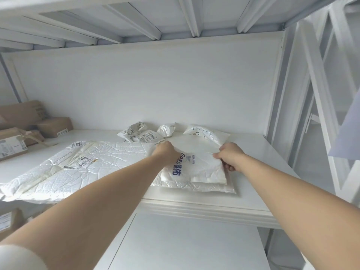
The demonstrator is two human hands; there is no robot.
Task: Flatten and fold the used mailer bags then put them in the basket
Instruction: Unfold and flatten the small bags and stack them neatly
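Brown cardboard boxes [29,121] stacked at the white desk's [253,152] far left; white wall [146,84] behind.

A white desk [204,203] stands against a plain white wall [146,84] beneath white slats [136,22].

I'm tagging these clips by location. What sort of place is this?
Probably a home storage or parcel-sorting nook, not a warehouse: a white desk set under a slatted white frame, brown cardboard boxes stacked at the left, and crumpled mailer bags along the wall.
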